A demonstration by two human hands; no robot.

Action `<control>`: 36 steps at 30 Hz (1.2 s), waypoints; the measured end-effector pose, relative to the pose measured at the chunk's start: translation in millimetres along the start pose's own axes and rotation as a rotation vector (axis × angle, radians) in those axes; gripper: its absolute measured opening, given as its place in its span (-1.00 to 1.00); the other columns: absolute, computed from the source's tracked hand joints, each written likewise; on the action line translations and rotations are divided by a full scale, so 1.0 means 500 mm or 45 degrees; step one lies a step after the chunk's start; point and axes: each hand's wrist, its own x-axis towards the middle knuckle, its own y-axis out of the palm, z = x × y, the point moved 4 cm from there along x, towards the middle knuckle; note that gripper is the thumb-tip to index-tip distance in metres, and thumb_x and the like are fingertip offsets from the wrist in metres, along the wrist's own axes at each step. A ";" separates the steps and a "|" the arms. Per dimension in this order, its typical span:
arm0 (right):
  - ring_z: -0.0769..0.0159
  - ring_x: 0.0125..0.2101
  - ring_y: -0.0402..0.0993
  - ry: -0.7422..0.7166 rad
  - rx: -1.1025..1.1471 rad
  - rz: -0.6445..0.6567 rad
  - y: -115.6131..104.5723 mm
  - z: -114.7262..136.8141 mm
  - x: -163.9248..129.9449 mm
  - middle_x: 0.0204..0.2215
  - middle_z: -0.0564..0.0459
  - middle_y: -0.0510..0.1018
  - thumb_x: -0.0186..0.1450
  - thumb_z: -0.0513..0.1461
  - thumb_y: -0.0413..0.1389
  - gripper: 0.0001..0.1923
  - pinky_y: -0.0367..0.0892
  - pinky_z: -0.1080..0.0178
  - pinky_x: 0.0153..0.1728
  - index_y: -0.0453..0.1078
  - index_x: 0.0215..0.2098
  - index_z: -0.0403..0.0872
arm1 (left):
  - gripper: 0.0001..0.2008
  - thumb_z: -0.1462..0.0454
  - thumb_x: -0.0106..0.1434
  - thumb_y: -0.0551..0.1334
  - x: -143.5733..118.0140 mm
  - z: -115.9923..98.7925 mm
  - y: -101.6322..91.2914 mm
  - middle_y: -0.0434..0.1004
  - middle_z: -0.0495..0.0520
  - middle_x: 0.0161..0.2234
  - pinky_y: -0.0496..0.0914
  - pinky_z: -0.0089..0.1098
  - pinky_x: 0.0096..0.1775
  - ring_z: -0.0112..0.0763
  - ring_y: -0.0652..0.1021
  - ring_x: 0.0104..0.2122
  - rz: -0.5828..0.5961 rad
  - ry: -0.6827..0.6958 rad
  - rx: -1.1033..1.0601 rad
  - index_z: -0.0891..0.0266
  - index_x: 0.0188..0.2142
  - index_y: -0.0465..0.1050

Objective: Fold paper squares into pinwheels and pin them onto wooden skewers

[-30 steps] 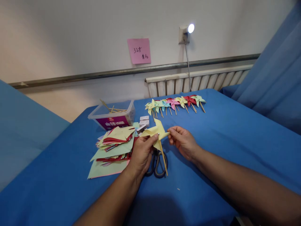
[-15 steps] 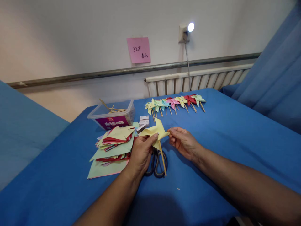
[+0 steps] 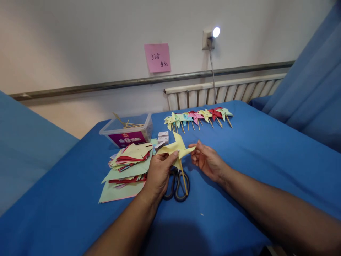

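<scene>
Now your left hand [image 3: 159,173] is pinching the yellow pinwheel [image 3: 176,147] at its centre. Your right hand [image 3: 206,160] is nipping one blade tip, fingers closed on it.

The pinwheel [image 3: 177,147] between the hands is pale yellow on a tan stick [image 3: 183,179]. Beneath it, the scissors [image 3: 177,185] have black handles. At nine o'clock, the paper stack [image 3: 128,167] mixes light green, yellow and red. At twelve o'clock, the pinwheel row [image 3: 198,116] runs yellow, teal, pink, red, green. The tabletop [image 3: 253,149] is bright blue; the wall note [image 3: 157,57] is pink.
</scene>
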 end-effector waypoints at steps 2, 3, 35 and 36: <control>0.51 -0.57 0.30 -0.001 -0.071 0.107 0.014 -0.004 -0.007 -0.51 0.13 0.45 0.11 -0.03 0.30 -0.65 0.20 0.38 -0.51 0.47 -0.29 -0.11 | -0.72 0.25 0.04 0.40 -0.001 0.001 0.000 0.62 0.18 -0.25 0.41 -0.32 -0.16 -0.30 0.57 -0.30 -0.007 -0.001 0.014 0.34 -0.24 0.57; 0.51 -0.57 0.30 -0.018 -0.109 0.137 0.020 -0.006 -0.011 -0.52 0.14 0.45 0.08 -0.06 0.33 -0.66 0.20 0.37 -0.51 0.47 -0.29 -0.10 | -0.70 0.25 0.03 0.40 -0.001 0.002 0.001 0.62 0.18 -0.25 0.41 -0.32 -0.16 -0.30 0.57 -0.30 -0.003 -0.009 0.018 0.34 -0.23 0.56; 0.45 -0.54 0.37 -0.165 -0.224 0.067 0.018 -0.004 -0.014 -0.51 0.16 0.51 0.01 -0.12 0.38 -0.65 0.29 0.33 -0.47 0.44 -0.29 -0.04 | -0.72 0.28 0.01 0.39 -0.013 0.004 0.021 0.62 0.13 -0.30 0.41 -0.36 -0.26 -0.30 0.58 -0.34 -0.011 -0.112 -0.116 0.31 -0.23 0.57; 0.45 -0.54 0.38 -0.153 -0.217 0.038 0.014 0.002 -0.014 -0.50 0.14 0.51 0.03 -0.09 0.36 -0.67 0.29 0.33 -0.47 0.45 -0.29 -0.04 | -0.71 0.28 0.01 0.39 -0.012 0.002 0.018 0.63 0.13 -0.29 0.41 -0.36 -0.24 -0.30 0.58 -0.34 -0.016 -0.109 -0.097 0.30 -0.23 0.57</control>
